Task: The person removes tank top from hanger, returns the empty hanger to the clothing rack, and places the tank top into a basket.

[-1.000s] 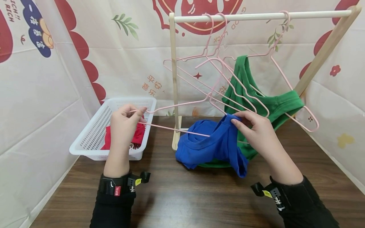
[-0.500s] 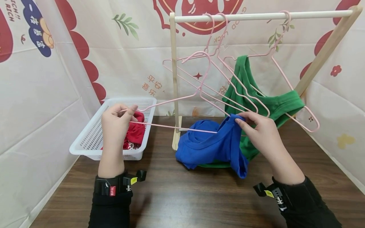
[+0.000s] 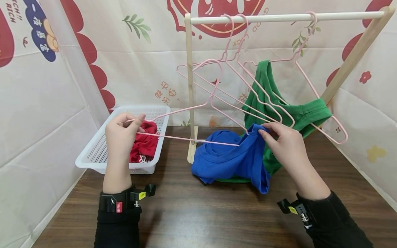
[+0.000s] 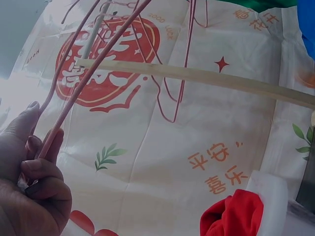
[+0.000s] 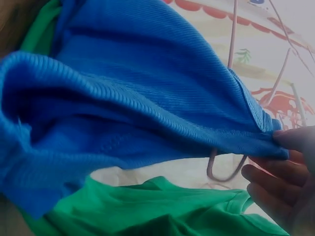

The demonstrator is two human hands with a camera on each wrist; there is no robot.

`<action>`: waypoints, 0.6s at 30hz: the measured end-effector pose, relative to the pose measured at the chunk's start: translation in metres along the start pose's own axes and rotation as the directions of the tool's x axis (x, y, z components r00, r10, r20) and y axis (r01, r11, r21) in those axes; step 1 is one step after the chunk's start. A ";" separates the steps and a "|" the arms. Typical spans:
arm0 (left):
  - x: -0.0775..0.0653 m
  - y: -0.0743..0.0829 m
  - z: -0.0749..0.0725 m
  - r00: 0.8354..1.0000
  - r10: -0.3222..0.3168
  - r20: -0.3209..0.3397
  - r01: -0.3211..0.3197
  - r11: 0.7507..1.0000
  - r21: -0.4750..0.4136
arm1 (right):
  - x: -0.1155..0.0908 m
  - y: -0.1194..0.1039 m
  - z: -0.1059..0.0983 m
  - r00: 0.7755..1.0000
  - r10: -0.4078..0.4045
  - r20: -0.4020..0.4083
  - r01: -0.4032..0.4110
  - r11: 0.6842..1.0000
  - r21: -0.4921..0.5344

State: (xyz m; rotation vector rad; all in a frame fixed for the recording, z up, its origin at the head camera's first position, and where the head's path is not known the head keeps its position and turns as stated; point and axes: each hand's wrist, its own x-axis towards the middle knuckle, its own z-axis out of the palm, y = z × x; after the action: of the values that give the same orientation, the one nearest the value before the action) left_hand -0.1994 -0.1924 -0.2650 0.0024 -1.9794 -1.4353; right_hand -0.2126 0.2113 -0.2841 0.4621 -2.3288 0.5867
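My left hand [image 3: 122, 132] pinches one end of a pink clothes hanger [image 3: 180, 111], whose hook points up and left. The hanger's other end meets a blue ribbed tank top [image 3: 227, 156] at a strap and disappears behind the fabric. Thumb and fingers of my right hand [image 3: 283, 143] pinch that strap, raising it while the rest of the top slumps on the table. In the right wrist view the blue fabric [image 5: 123, 59] is stretched towards my right hand [image 5: 290, 172]. The left wrist view has the hanger wires [image 4: 93, 69] between my left fingers.
Behind stands a wooden rack with a white rail [image 3: 276, 16]. Two bare pink hangers hang from it, plus one bearing a green tank top [image 3: 296, 113]. A white basket [image 3: 93, 156] at left contains red cloth [image 3: 145, 141]. Patterned sheets enclose the table.
My left hand has moved left, drawing the hanger along, so its hook is now further left. My right hand has shifted slightly right with the blue strap. The green top stays put.
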 end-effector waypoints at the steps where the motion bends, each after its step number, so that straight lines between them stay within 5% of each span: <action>1: 0.001 -0.001 -0.001 1.000 -0.001 -0.002 0.001 1.000 0.003 | 0.000 0.001 0.001 1.000 -0.009 -0.001 0.009 1.000 -0.016; 10: 0.004 -0.006 -0.011 0.999 -0.016 -0.029 0.017 0.999 0.042 | 0.000 0.013 0.006 0.997 -0.073 0.025 0.076 0.986 -0.149; 18: 0.005 -0.006 -0.021 0.995 -0.054 -0.089 0.062 0.994 0.086 | 0.000 0.021 0.010 0.997 -0.043 0.067 0.054 0.983 -0.175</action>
State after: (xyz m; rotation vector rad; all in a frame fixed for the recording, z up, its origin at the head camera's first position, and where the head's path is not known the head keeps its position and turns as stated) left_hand -0.1951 -0.2143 -0.2642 0.1606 -1.9844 -1.3590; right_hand -0.2277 0.2238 -0.2973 0.4584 -2.3968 0.3423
